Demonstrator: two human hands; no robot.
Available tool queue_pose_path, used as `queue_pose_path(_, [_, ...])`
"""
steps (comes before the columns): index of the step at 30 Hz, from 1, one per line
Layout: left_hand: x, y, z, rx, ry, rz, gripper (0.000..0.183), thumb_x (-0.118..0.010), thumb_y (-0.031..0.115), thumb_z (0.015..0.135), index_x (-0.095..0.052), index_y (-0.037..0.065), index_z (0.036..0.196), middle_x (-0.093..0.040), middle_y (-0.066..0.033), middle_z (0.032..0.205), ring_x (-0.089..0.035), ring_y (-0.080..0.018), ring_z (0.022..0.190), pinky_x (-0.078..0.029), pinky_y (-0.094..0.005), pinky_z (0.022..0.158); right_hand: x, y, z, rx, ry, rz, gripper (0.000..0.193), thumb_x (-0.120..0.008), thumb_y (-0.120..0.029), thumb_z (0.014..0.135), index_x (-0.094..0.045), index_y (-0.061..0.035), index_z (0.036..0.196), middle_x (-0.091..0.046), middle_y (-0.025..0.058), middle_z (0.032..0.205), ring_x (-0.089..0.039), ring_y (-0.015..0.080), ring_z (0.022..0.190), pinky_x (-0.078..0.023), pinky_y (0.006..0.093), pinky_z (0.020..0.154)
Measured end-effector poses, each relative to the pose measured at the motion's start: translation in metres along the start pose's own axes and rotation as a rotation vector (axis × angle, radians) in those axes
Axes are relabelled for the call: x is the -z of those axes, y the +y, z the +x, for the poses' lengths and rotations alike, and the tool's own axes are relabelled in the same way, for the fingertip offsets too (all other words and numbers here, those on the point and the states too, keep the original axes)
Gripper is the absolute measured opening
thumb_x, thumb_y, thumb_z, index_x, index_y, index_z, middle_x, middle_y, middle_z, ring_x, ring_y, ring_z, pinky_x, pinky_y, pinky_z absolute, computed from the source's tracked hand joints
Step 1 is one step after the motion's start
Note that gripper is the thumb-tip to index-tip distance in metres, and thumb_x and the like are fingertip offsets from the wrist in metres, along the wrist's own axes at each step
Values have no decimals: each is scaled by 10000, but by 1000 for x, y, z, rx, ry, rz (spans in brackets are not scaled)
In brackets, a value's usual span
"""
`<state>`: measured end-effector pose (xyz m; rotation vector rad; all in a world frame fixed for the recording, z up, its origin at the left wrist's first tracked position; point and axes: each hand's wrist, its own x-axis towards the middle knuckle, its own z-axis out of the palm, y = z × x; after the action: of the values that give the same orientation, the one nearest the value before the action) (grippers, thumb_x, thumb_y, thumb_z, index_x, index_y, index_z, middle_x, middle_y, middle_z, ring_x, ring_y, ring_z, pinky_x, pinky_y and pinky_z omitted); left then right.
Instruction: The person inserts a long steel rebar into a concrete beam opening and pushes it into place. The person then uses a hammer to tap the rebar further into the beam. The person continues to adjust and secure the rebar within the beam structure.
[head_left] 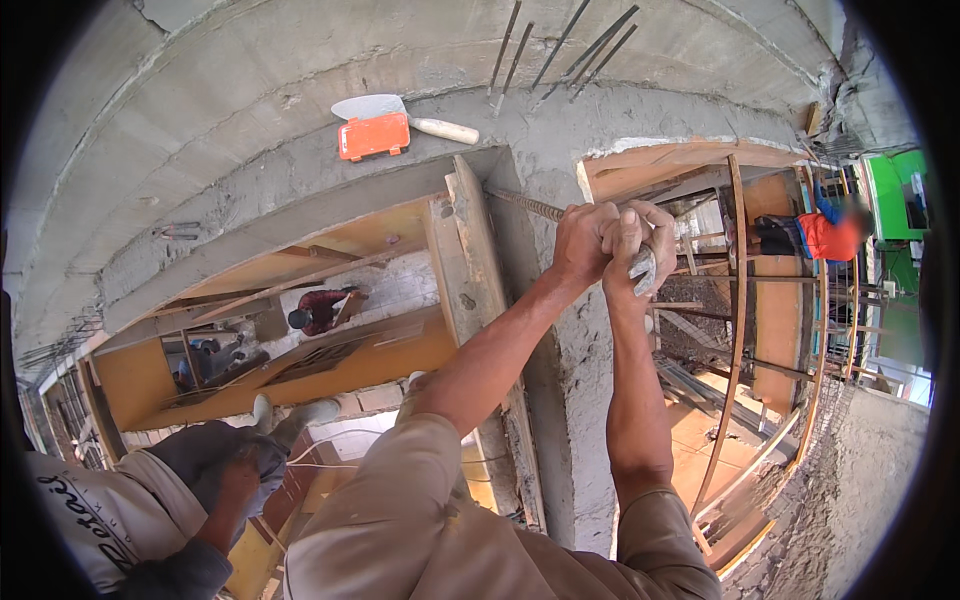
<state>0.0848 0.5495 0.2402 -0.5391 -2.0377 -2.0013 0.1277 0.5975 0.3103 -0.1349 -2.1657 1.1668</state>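
Note:
My left hand is closed around a ribbed steel bar, which slants up to the left to the wooden board at the edge of the opening. Pressed against it, my right hand is closed on a grey metal tool, whose jaw-like end sticks out below the fingers. Whether the bar and the tool are one piece is hidden by my fingers. Both arms reach forward over a narrow grey concrete beam.
A trowel and an orange plastic box lie on the concrete ledge ahead. Rebar ends stick up beyond. Openings drop away on both sides. A co-worker's hand is at lower left; a person in orange is near wooden poles.

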Motion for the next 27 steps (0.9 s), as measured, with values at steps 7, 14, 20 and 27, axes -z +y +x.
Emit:
queue_pose_path(7, [5,3,12,52,-2,57,284,-584,315,842,-592,69,702,-636,-152,697,-634,-351,689,-466,-431,652,2,14,26,61,-127,85,226,-612,-210,943,-611,3,1015,-603,71,754,-545,122,658,-463,280,651])
queue_pose_path(14, [35,11,11,215,-130,-16,312,-668,302,802,-569,27,693,-632,-174,674,-642,-347,681,-484,-417,636,-15,-37,6,32,-135,41,237,-604,-201,957,-623,27,1017,-590,50,722,-532,100,632,-453,266,606])
queue_pose_path(20, [69,84,-29,-261,212,-39,225,-712,208,698,-540,82,624,-554,-78,621,-592,-291,571,-462,-384,543,-2,-125,-32,292,-71,156,276,-607,-213,958,-569,52,1022,-524,53,638,-468,91,505,-400,259,495])
queue_pose_path(27, [65,134,-21,-258,185,-124,238,-736,117,634,-502,78,652,-517,-75,590,-573,-283,550,-461,-382,537,30,-138,-21,354,-33,169,341,-620,-292,939,-563,-3,1111,-429,17,558,-417,103,447,-380,281,454])
